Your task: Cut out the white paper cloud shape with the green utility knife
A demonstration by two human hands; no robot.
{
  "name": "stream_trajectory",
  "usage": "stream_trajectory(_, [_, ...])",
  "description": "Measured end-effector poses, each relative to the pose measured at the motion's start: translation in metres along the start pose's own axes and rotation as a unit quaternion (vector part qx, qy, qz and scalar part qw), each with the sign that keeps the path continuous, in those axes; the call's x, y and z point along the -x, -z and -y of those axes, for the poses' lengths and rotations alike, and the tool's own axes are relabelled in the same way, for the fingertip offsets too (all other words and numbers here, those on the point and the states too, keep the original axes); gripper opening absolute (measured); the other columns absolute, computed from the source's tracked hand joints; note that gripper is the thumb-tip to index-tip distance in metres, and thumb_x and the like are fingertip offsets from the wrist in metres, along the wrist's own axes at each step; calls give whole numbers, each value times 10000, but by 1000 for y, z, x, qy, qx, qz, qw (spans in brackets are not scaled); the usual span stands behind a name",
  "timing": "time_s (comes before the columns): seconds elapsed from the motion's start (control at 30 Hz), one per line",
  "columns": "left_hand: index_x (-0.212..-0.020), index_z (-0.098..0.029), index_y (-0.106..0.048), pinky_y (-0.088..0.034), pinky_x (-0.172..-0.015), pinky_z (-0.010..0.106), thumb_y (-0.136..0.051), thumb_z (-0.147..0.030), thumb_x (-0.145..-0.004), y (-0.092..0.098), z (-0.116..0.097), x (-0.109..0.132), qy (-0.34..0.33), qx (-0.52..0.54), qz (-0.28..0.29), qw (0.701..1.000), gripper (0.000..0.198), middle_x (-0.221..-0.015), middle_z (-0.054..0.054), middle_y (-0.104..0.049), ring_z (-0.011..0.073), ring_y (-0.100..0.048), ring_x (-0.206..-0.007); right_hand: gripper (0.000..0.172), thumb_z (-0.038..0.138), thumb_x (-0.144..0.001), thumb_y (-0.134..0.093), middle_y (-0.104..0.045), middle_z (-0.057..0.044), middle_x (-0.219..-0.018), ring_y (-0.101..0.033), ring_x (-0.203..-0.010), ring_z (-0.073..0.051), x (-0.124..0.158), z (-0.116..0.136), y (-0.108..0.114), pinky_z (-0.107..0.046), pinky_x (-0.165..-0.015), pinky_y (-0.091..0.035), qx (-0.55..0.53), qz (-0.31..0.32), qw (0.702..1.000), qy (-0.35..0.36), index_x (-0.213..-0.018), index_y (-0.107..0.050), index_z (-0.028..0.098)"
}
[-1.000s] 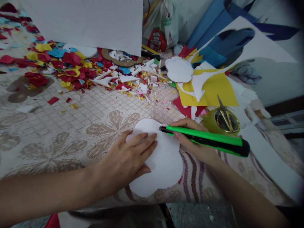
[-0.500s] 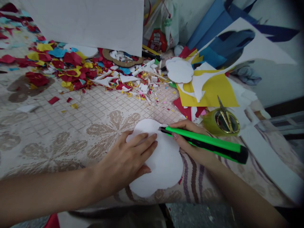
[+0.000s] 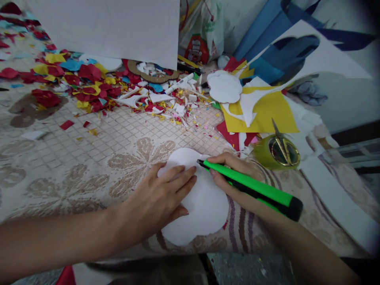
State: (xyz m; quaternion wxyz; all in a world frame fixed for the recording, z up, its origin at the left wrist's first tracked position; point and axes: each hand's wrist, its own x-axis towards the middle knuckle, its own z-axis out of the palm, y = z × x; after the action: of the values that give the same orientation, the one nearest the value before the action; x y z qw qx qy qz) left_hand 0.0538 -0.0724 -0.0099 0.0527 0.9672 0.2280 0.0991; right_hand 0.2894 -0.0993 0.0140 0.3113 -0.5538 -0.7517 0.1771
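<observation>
Green cutter [image 3: 258,190] was gripped in right hand [image 3: 242,166], tip at upper part of white cutout [image 3: 204,206].
Long axis ran diagonally: tip up-left, butt down-right. Left hand [image 3: 166,190] lay flat on cutout, apart from right; cutout sat on tablecloth [image 3: 89,146].

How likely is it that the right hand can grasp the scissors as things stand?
Probably not while the right hand holds the green cutter, though nothing seems to cover the nearby scissors.
</observation>
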Motion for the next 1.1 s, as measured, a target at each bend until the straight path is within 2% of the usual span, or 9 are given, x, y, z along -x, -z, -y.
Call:
stream_trajectory(0.1, [-1364,-208,-564,-315,-1030,445,-768,-471,-845,1,0,0,1,3,0,1000,616,-1491,17,-524,248,-540,-1273,150,202,-901,-632,-740,5,-919,-693,-778,-145,2,-8,5,-242,-685,-552,-28,1,999,-24,-1037,-668,253])
stream_trajectory(0.2, [-1370,-213,-560,-310,-1032,448,-759,-465,-855,2,1,-1,0,9,7,1000,607,-1498,9,-517,245,-547,-1267,163,272,-919,-646,-738,4,-1028,-698,-903,-176,2,-23,13,-283,-766,-558,-70,-39,995,-66,-1078,-676,294])
stream_trajectory(0.4, [-1381,-207,-550,-279,-1060,453,-750,-447,-865,2,3,-1,-1,19,16,1000,603,-1505,11,-512,256,-528,-1286,160,258,-869,-695,-763,16,-1007,-716,-932,-177,-7,-44,19,-293,-823,-583,-165,45,982,-79,-1015,-725,313])
stream_trajectory(0.57, [-1395,-205,-539,-266,-1077,450,-715,-431,-899,1,3,-1,-4,20,19,1000,573,-1515,15,-499,261,-512,-1296,164,291,-846,-729,-770,-7,-997,-727,-925,-190,-11,-50,18,-308,-815,-600,-216,72,970,-86,-1009,-746,288])
stream_trajectory(0.83, [-1390,-186,-546,-297,-1061,471,-681,-415,-927,4,3,0,-9,11,28,1000,534,-1507,25,-512,276,-522,-1282,155,297,-856,-727,-774,-3,-1002,-732,-908,-180,-14,-54,22,-289,-768,-614,-225,97,967,-63,-1010,-749,299])
stream_trajectory(1.0, [-1382,-188,-555,-305,-1054,469,-698,-429,-912,5,3,-2,-11,12,22,1000,547,-1505,23,-515,274,-523,-1281,196,331,-862,-728,-765,-1,-1051,-721,-970,-205,-11,-58,21,-344,-848,-616,-216,108,967,-84,-1058,-737,323])
stream_trajectory(1.1, [-1380,-194,-556,-305,-1062,463,-704,-437,-905,4,3,-2,-8,13,21,1000,554,-1505,16,-515,270,-522,-1283,184,329,-854,-730,-767,-1,-1016,-722,-941,-210,-11,-58,21,-353,-824,-620,-213,93,969,-89,-1038,-734,321])
